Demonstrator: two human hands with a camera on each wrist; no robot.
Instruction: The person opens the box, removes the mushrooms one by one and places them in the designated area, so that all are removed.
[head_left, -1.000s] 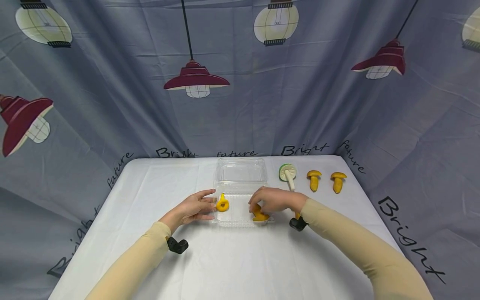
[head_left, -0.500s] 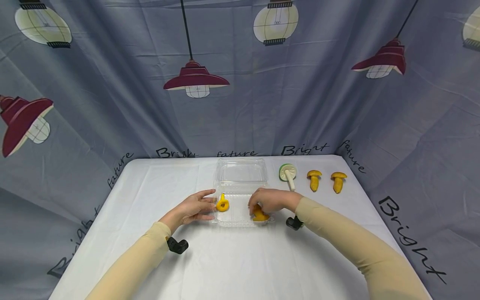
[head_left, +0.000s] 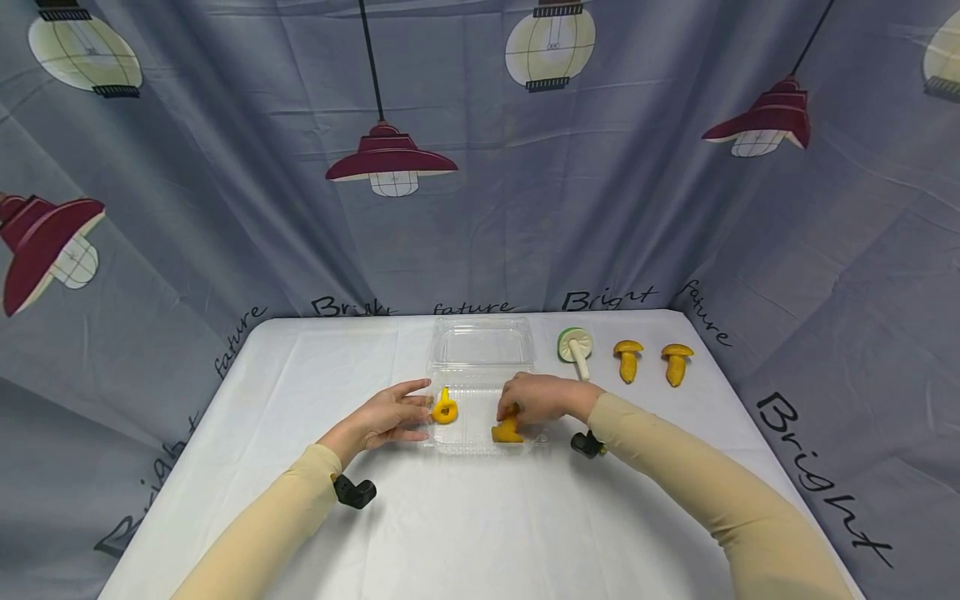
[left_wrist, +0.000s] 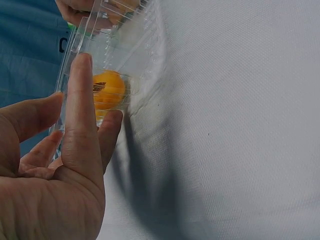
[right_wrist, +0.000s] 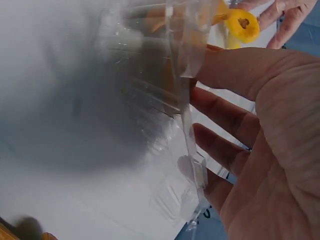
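An open clear plastic clamshell box [head_left: 472,437] lies at the middle of the table, its lid [head_left: 483,342] folded back. In its left part sits a bright yellow toy mushroom [head_left: 445,419] with a dark hollow in its cap. The left hand [head_left: 388,415] is beside the box's left wall, fingers extended; in the left wrist view the yellow mushroom [left_wrist: 114,92] shows behind the plastic. Reaching into the right part, the right hand [head_left: 538,398] pinches a brownish-yellow toy mushroom [head_left: 507,433]. Its fingertips are partly hidden, and the right wrist view shows that mushroom only dimly through the plastic.
A green-capped mushroom with a white stem [head_left: 580,360] lies behind the right hand. Further right lie two brownish-yellow mushrooms, one nearer [head_left: 627,360] and one farther right [head_left: 677,367]. An orange-brown thing [right_wrist: 7,234] is cut off at the right wrist view's lower left corner.
The brownish-yellow mushroom has turned and shifted left inside the box under the right hand. The right forearm has moved slightly left. The left hand has stayed put.
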